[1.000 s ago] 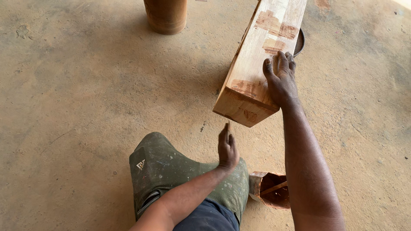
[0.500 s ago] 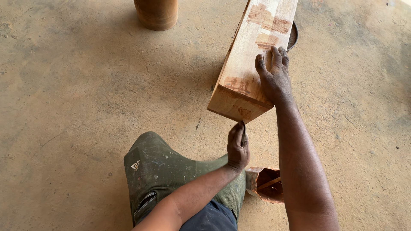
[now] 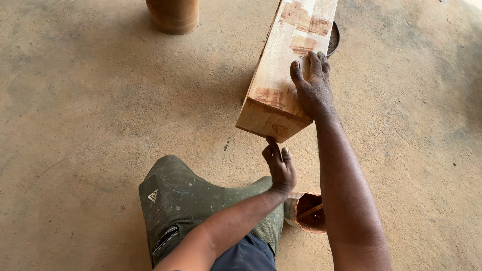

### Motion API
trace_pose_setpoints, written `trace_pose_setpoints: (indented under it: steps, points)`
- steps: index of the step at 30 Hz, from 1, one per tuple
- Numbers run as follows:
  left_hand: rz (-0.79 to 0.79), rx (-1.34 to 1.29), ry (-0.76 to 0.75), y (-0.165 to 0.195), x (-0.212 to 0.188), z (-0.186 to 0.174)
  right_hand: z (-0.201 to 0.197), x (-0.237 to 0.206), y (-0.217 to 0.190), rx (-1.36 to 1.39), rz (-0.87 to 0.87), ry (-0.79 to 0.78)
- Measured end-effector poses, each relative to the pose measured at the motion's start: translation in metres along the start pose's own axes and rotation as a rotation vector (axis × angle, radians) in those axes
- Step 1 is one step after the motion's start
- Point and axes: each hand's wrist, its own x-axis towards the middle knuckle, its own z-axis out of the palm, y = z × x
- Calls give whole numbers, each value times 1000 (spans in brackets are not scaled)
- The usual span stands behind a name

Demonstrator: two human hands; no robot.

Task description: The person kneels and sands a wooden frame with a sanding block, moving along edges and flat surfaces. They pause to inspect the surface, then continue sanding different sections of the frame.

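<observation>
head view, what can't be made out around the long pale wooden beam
- Far end of the long pale wooden beam: cut off by the top edge.
- Dark round dish: mostly hidden behind the beam.
- Beam's underside: faces away, where the left hand reaches.
- Small rusty brown box: partly hidden by the right forearm; right hand lies on the beam.

wooden beam (image 3: 288,65) cut off at top edge, dark dish (image 3: 333,39) half hidden behind it

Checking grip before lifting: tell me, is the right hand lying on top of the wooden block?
Yes, the right hand lies flat on the top face of the wooden block.
</observation>
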Motion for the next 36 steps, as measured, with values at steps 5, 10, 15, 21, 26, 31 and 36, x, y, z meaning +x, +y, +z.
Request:
trace_pose_setpoints:
  steps: [5,10,15,21,26,31,36]
  points:
    - [-196,-90,-562,2,-31,-2,-1,0,0,25,-3,-13]
    - [-151,-7,-261,-26,-14,-45,-1,1,0,11,-5,-5]
    - [-28,-79,-133,-36,14,-55,1,-1,2,17,-38,14]
    - [46,-42,-118,-20,-3,-27,1,0,1,14,-6,3]
    - [115,46,-281,-21,-17,-23,1,0,1,26,1,-6]
    - [123,22,-346,-22,-20,-39,2,0,2,21,-20,9]
    - [262,183,-125,-21,-6,-45,4,2,5,8,-24,16]
